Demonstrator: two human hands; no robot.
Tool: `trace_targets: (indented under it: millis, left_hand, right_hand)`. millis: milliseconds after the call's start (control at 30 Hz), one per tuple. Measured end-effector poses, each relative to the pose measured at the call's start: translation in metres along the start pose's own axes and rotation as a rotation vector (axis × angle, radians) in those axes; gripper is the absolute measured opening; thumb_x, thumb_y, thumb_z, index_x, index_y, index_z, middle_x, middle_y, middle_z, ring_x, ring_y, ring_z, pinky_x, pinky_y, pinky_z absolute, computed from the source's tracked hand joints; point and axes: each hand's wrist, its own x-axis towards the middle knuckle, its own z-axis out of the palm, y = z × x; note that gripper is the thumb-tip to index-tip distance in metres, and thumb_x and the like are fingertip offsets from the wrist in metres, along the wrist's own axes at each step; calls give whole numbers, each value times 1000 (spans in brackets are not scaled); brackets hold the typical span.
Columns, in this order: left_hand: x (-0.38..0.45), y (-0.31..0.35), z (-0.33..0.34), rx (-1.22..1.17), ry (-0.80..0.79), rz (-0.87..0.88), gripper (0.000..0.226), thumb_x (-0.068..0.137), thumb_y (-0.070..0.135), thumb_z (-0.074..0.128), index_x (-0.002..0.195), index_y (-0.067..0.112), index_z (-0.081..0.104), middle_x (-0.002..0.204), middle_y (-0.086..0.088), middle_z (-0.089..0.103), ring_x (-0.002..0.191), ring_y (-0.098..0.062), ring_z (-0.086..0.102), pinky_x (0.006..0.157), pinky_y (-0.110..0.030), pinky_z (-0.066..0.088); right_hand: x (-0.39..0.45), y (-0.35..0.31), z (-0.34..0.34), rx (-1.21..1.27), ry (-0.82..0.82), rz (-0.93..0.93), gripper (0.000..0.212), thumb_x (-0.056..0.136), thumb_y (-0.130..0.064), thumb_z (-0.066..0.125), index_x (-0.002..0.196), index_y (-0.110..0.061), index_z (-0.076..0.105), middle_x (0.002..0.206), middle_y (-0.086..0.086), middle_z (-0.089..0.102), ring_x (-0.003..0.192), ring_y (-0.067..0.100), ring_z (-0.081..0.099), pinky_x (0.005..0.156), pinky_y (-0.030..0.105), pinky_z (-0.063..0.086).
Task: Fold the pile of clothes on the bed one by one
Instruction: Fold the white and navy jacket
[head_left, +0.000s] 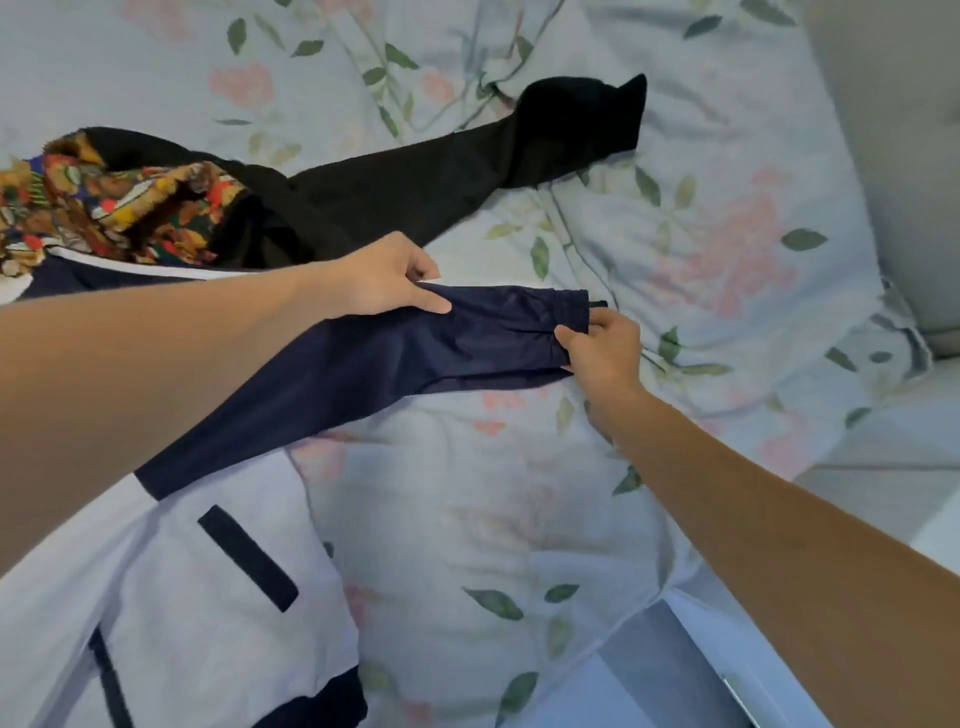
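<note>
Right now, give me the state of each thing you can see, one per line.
Jacket: spread flat on the bed, not folded.
Sleeve: stretched out, held at both ends.
Left hand: pinches the sleeve mid-length.
Right hand: pinches the cuff.
Black garment: unfolded, sprawled out.
Patterned garment: crumpled in a heap.
Sheet: wrinkled.

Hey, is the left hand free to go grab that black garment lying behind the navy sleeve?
Probably not at once: the left hand pinches the navy sleeve, whose cuff the right hand grips. The black garment lies just beyond it, uncovered on the bedspread, so letting go should clear the way.
</note>
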Motion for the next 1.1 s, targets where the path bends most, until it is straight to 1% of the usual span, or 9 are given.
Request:
trace_targets:
  millis: [100,200,333,433,500,600,733,967,1100]
  left_hand:
    - [34,14,26,34,10,-1,40,88,26,82,69,-3,60,65,-14,56,60,-18,47,63,-31,40]
    - [60,17,44,78,42,-23,29,85,28,84,79,2,72,80,-21,71,67,-20,57,68,-34,46]
    - [71,18,56,270,74,-42,32,82,32,86,90,5,69,88,-11,65,79,-24,55,70,-33,40]
    - [61,11,52,299,126,-34,40,82,28,86,114,16,67,105,0,61,93,-21,55,79,-31,41]
    - [49,3,44,283,140,-26,44,82,29,85,120,20,64,102,2,62,94,-21,57,78,-31,39]
    - [27,-14,25,310,140,-42,39,84,35,82,116,22,64,93,6,62,87,-18,56,72,-31,38]
    - [-18,-46,-1,289,121,-79,21,88,37,79,99,22,69,82,10,65,77,-9,61,61,-23,39]
    - [-138,-134,-50,299,169,-192,15,90,37,76,83,26,70,80,10,69,76,-10,63,68,-31,48]
    - [-185,-179,-79,337,159,-330,10,95,28,72,86,23,69,79,7,67,76,-19,62,63,-31,42]
  right_hand:
    - [22,15,-18,-148,100,-62,12,82,-7,67,84,-18,63,79,0,67,82,28,70,71,42,58]
    - [33,26,-25,-325,116,-188,29,85,-8,67,112,-14,59,95,-1,63,91,25,65,74,39,54]
    - [32,31,-22,-924,234,-677,65,69,5,65,131,-13,53,125,12,53,107,33,51,78,42,44]
    - [24,29,-2,-973,-26,-956,78,68,10,59,143,-12,52,146,13,50,128,34,49,90,43,45]
    - [16,30,20,-914,-255,-949,71,86,1,53,155,-13,42,161,9,39,147,29,37,105,43,43]
    - [15,38,46,-988,-353,-916,58,108,-30,33,163,-12,29,170,8,27,158,28,22,122,46,32]
    - [29,58,51,-1164,-281,-906,65,107,-41,22,165,-12,20,173,5,19,160,24,16,127,50,23]
    - [15,48,76,-1124,-202,-819,63,102,-21,47,161,-11,27,168,14,28,156,35,22,122,63,24]
    - [8,41,89,-1139,-176,-774,61,104,-39,28,161,-16,26,166,17,28,154,38,22,119,67,23]
